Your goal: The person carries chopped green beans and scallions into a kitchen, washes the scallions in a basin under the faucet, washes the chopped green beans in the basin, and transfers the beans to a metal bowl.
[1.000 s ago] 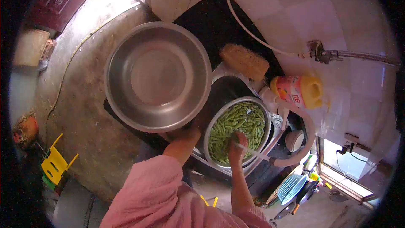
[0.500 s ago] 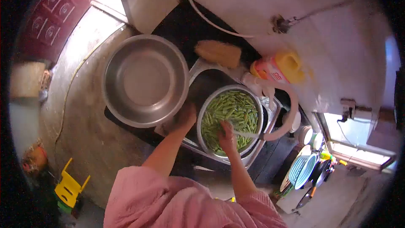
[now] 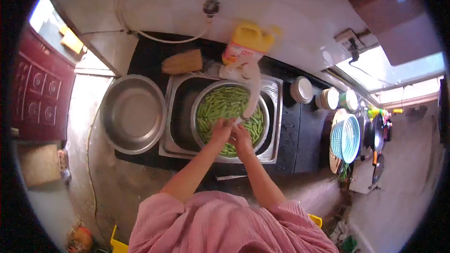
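A steel basin (image 3: 194, 121) stands in the sink, filled with green bean pods (image 3: 224, 100) in water. Over the beans, my left hand (image 3: 223, 130) and my right hand (image 3: 241, 137) are close together, at the end of a pale curved faucet hose (image 3: 253, 94). Water appears to run from its tip onto or beside them. The fingers are blurred and partly hidden, so whether they hold anything is unclear. To the left, a larger steel basin (image 3: 108, 115) sits apart from both hands, with nothing visible inside.
The steel sink (image 3: 277, 133) is set in a black counter (image 3: 288, 152). Behind it are a tan sponge-like block (image 3: 183, 62) and a yellow jug (image 3: 248, 42). Lidded containers (image 3: 302, 90) and a light blue basket (image 3: 346, 138) stand to the right. A strip (image 3: 231, 177) lies near the front edge.
My left hand has left the large basin's edge and joined my right hand over the beans. The camera view has turned and shifted, showing more of the counter's right side.
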### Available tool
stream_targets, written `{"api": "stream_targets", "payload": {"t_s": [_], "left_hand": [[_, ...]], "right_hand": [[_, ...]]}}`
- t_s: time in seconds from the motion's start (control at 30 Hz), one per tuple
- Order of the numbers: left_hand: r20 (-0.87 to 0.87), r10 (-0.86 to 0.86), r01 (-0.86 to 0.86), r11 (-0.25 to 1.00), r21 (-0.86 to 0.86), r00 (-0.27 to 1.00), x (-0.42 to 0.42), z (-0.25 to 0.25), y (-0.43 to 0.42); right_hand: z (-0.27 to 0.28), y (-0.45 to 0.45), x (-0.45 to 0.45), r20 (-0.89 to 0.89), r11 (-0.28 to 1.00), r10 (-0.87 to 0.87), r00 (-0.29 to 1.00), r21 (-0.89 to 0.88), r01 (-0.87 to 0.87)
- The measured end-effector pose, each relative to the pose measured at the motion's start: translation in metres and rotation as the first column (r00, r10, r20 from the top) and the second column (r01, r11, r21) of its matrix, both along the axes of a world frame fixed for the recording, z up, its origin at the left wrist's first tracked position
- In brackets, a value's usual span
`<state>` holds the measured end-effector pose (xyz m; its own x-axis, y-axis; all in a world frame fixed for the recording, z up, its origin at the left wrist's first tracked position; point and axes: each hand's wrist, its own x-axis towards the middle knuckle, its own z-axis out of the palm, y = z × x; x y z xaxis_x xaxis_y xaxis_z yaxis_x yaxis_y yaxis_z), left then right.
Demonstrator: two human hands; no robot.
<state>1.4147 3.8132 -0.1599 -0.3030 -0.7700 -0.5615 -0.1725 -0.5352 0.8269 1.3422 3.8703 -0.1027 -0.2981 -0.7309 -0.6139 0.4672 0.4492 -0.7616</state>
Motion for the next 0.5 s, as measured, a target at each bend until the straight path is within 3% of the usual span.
{"api": "stream_targets", "payload": {"t_s": [0.03, 0.1, 0.13, 0.17, 0.23, 0.27, 0.3, 0.4, 0.5], "left_hand": [[0.238, -0.071, 0.089, 0.994, -0.066, 0.969, -0.015, -0.013, 0.002], [0.056, -0.094, 0.099, 0.991, -0.092, 0.994, -0.033, -0.064, 0.004], [0.142, -0.139, 0.169, 0.958, -0.232, 0.98, -0.03, -0.065, 0.004], [0.24, -0.155, 0.236, 0.902, -0.361, 0.958, -0.027, -0.065, 0.003], [0.701, 0.002, 0.607, 0.497, -0.62, 0.713, 0.004, -0.006, -0.003], [0.708, -0.044, 0.593, 0.585, -0.554, 0.705, 0.015, 0.003, -0.008], [0.71, -0.091, 0.573, 0.665, -0.479, 0.699, 0.026, 0.009, -0.012], [0.666, -0.155, 0.48, 0.81, -0.337, 0.73, 0.033, 0.022, -0.014], [0.63, -0.205, 0.406, 0.893, -0.192, 0.749, 0.023, 0.0, -0.006]], "right_hand": [[-0.005, 0.003, -0.005, -0.016, 0.999, 0.011, 1.0, 0.051, -0.01], [-0.009, 0.005, -0.02, -0.171, 0.995, 0.096, 0.981, -0.025, -0.101], [-0.013, 0.008, -0.03, -0.25, 0.986, 0.136, 0.959, -0.057, -0.154], [-0.029, 0.016, -0.046, -0.617, 0.947, 0.226, 0.754, -0.042, -0.318], [-0.045, 0.029, -0.067, -0.675, 0.982, 0.095, 0.732, -0.057, -0.179], [-0.056, 0.034, -0.078, -0.702, 0.992, 0.03, 0.711, -0.068, -0.109], [-0.069, 0.039, -0.09, -0.604, 0.996, 0.005, 0.797, -0.071, -0.06], [-0.091, 0.045, -0.09, -0.431, 0.991, -0.126, 0.893, -0.085, 0.099], [-0.087, 0.029, -0.073, 0.029, 0.976, -0.215, 0.976, 0.038, 0.214]]}}
